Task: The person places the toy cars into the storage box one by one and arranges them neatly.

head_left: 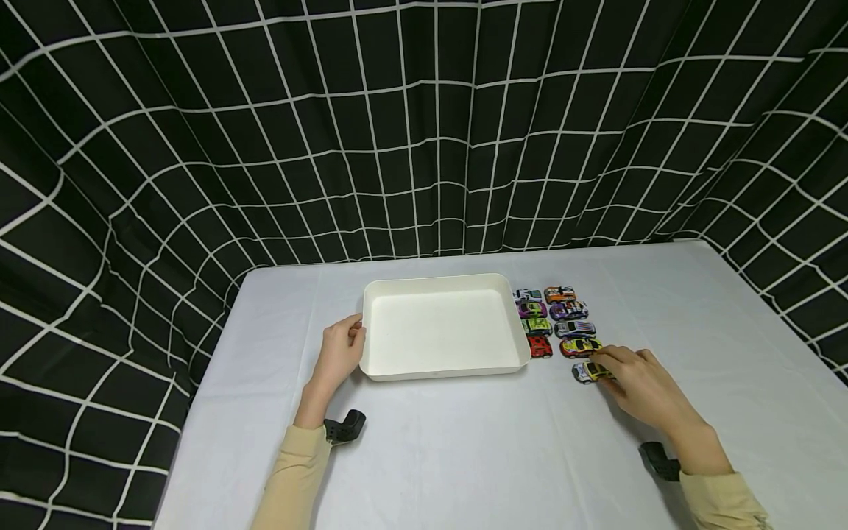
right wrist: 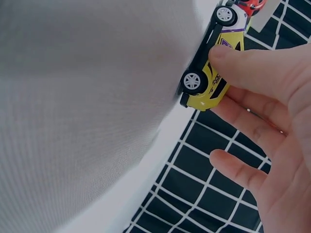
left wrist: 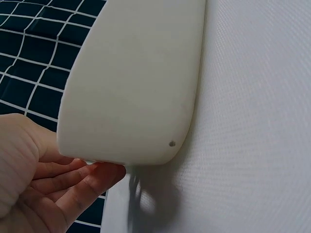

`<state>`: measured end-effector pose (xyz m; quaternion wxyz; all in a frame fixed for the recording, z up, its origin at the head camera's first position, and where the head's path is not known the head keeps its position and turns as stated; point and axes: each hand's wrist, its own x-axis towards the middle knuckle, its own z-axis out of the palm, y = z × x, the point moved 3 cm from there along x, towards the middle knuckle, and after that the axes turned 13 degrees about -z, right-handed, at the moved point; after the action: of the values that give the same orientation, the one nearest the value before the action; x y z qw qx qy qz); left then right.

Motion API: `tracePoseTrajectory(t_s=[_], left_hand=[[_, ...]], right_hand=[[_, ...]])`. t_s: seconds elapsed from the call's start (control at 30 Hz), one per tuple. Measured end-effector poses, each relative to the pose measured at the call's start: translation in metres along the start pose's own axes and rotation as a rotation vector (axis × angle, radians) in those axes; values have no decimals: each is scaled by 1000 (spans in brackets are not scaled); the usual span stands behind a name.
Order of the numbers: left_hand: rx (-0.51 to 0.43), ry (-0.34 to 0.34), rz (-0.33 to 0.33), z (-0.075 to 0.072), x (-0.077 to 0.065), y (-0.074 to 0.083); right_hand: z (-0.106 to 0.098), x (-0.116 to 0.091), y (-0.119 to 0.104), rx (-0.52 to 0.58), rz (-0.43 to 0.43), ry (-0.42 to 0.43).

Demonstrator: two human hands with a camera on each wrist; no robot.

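Thumb and fingers of my right hand [head_left: 639, 386] pinch a yellow toy car [right wrist: 209, 82] with a white and purple end, at the near end of the car rows. In the right wrist view its wheels face the white cloth and the thumb lies across its side. My left hand [head_left: 341, 353] touches the left wall of a shallow white tray [head_left: 450, 373]; its fingertips [left wrist: 114, 172] rest against that end in the left wrist view, and no finger shows inside the tray. Just beyond the held car lies a yellow and red toy car [head_left: 578, 348].
Two columns of toy cars stand right of the tray, among them a red car [head_left: 539, 347], a silver car [head_left: 575, 329] and an orange car [head_left: 560, 294]. White cloth [head_left: 457, 456] covers the table. A black gridded curtain [head_left: 424, 132] rises behind it and along both sides.
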<state>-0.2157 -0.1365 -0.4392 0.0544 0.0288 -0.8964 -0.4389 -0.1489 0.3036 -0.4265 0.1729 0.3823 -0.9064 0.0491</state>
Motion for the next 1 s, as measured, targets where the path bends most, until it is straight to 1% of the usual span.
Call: tracePoseTrajectory(t_s=[0.13, 0.7, 1.0], left_hand=[[-5, 5, 1, -1, -1, 1], [-16, 0, -41, -1, 0, 0], [-24, -11, -43, 0, 0, 1]], right_hand=[[-1, 0, 0, -4, -2, 1], [-1, 1, 0, -22, -29, 3], [-4, 6, -1, -28, -64, 28]])
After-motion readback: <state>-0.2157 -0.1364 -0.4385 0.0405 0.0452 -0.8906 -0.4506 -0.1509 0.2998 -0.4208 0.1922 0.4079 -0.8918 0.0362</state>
